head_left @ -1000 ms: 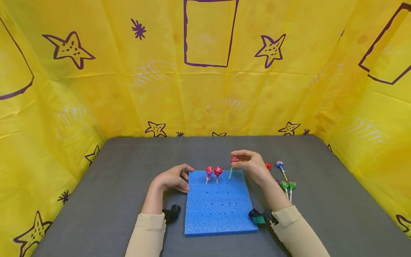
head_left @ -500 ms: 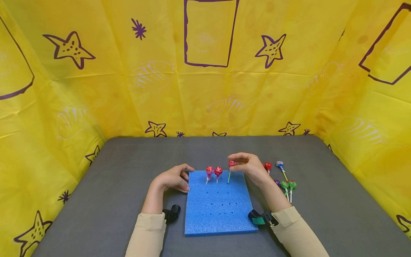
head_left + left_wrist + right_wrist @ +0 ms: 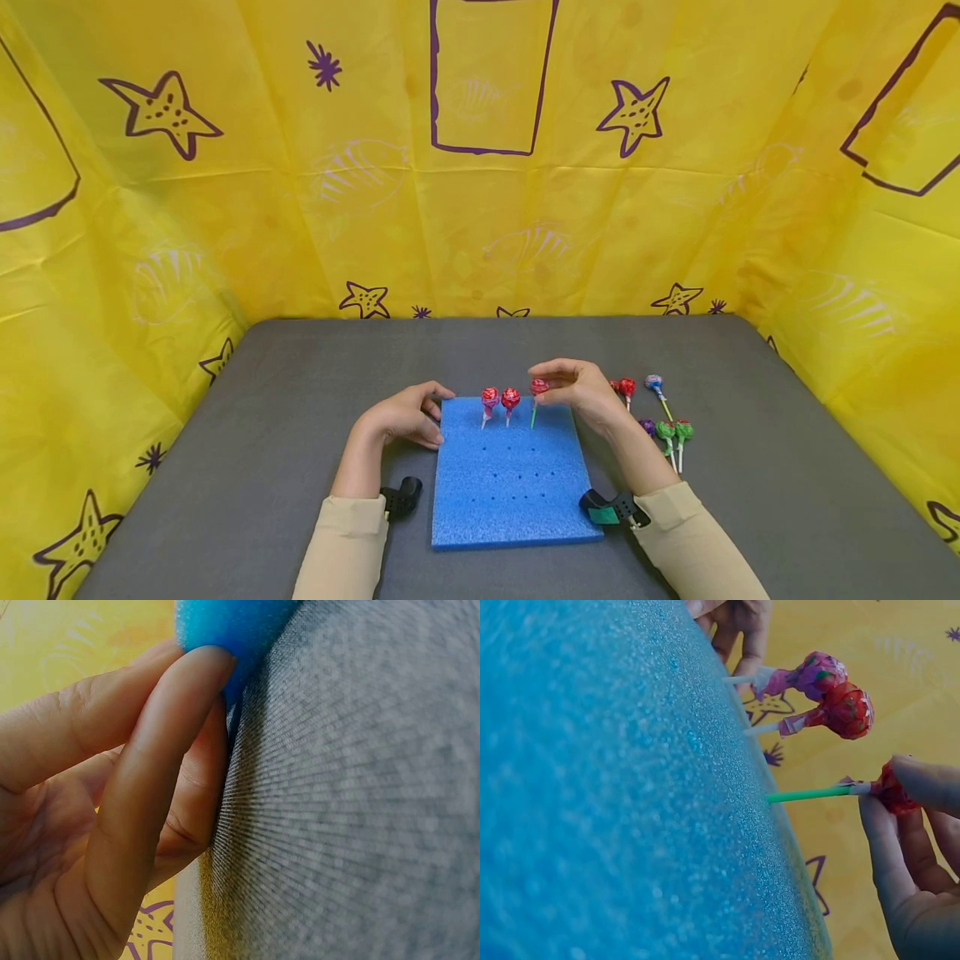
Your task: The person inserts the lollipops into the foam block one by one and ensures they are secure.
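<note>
Between thumb and fingers, my right hand [image 3: 581,390] pinches the wrapped head of a red lollipop [image 3: 891,792]. The tip of its green stick meets the blue foam board [image 3: 517,529] at the back row, and the stick stands nearly upright. To its left, a pink-and-red lollipop [image 3: 489,398] and a red lollipop [image 3: 510,400] stand on white sticks in the board. My left hand [image 3: 405,417] rests against the board's left edge near the back corner, its fingers loosely bent. In the left wrist view, fingertips touch the foam's edge [image 3: 221,634]. How deep the green stick sits cannot be seen.
Right of the board lie a blue lollipop [image 3: 655,383], green lollipops [image 3: 682,431], a purple one [image 3: 647,427] and red ones [image 3: 627,387], partly behind my right arm. Several small holes dot the board. A yellow printed cloth [image 3: 480,233] surrounds the grey table [image 3: 322,350].
My right hand has moved down and slightly left with the red lollipop, bringing its green stick from above the board onto the back row. My left hand has stayed put.
</note>
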### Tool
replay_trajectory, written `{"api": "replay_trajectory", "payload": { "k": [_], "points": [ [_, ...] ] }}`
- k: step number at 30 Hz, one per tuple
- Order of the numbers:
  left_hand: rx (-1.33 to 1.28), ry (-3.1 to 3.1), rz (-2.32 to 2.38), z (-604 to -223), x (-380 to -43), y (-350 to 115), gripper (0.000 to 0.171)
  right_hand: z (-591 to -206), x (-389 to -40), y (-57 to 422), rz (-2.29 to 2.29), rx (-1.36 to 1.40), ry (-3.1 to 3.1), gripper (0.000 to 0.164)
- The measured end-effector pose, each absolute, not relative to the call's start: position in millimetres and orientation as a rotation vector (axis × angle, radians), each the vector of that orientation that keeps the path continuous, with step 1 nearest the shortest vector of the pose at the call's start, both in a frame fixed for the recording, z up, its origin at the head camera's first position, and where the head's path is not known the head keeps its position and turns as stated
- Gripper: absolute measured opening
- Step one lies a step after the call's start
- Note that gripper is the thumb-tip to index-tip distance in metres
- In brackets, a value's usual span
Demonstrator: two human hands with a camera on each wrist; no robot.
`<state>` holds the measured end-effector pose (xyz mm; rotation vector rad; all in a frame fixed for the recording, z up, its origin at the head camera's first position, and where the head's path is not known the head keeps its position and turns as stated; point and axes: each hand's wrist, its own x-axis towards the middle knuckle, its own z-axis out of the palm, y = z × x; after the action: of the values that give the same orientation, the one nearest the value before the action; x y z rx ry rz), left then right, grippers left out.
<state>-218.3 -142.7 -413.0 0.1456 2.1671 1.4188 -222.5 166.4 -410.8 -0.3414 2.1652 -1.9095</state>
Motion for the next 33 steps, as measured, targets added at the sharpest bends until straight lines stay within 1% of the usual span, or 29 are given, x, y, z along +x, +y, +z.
{"api": "replay_trajectory", "payload": {
  "k": [12,19,33],
  "points": [
    [0.148,2.178,1.4,-414.5,-218.0,-143.0,0.067,-411.2,-222.3,164.7,-1.836,-0.417,2.147,0.056],
    [0.149,2.186,1.391,-413.9,-218.4,-142.8,0.067,-412.2,-221.9,165.4,-1.766,-0.477,2.186,0.052],
    [0.135,2.19,1.394,-412.3,-217.5,-142.2,0.067,-413.3,-221.5,165.5,-1.741,-0.459,2.194,0.049]
  ]
}}
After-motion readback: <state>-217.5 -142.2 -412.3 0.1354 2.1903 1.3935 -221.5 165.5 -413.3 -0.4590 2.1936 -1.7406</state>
